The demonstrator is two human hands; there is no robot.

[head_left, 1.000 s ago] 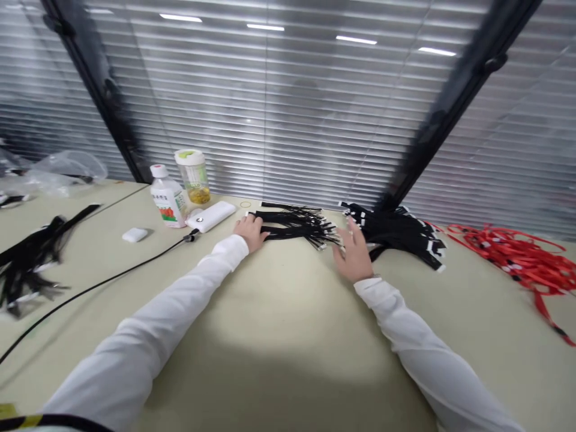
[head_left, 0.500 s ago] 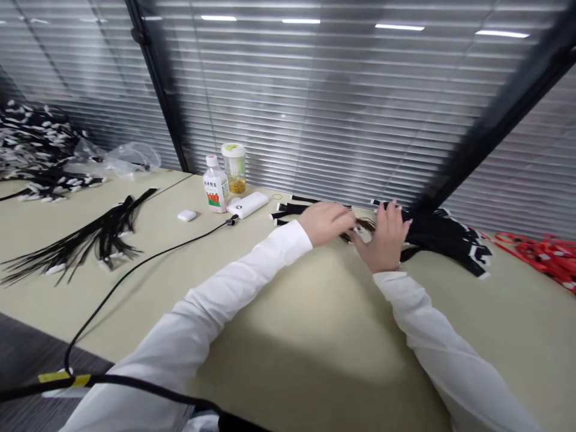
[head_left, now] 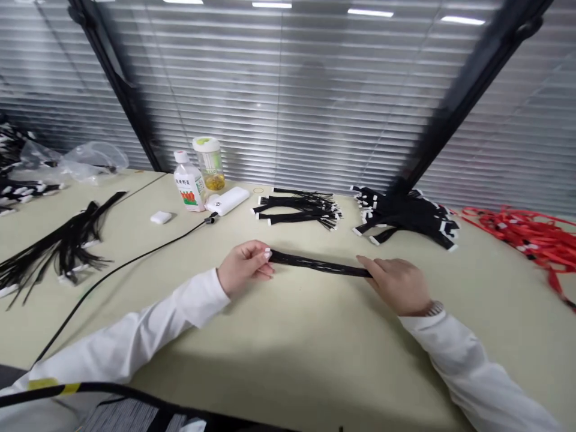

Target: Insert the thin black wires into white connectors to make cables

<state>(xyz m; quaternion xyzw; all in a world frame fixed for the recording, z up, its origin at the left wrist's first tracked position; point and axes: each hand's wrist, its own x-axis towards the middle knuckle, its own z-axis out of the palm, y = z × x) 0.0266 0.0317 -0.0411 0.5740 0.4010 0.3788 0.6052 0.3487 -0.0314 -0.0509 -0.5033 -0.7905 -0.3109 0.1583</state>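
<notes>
A flat black cable bundle (head_left: 319, 265) stretches between my two hands above the table. My left hand (head_left: 246, 265) pinches its left end, where a small white tip shows at the fingertips. Fingers of my right hand (head_left: 398, 283) are closed round the other end, which they hide. Behind the bundle lie several black cables with white connectors (head_left: 294, 207). A thicker pile of black cables (head_left: 405, 217) sits at the back, beyond my right hand.
Red cables (head_left: 526, 237) lie at the right. At the back left stand a bottle (head_left: 189, 183) and a lidded jar (head_left: 210, 165), beside a white power bank (head_left: 228, 201) with a black cord. A white case (head_left: 161, 217) and loose black strands (head_left: 67, 243) are further left.
Both hands have come back from the rear of the table and moved apart, with the black bundle now held between them. The view has shifted rightward.
</notes>
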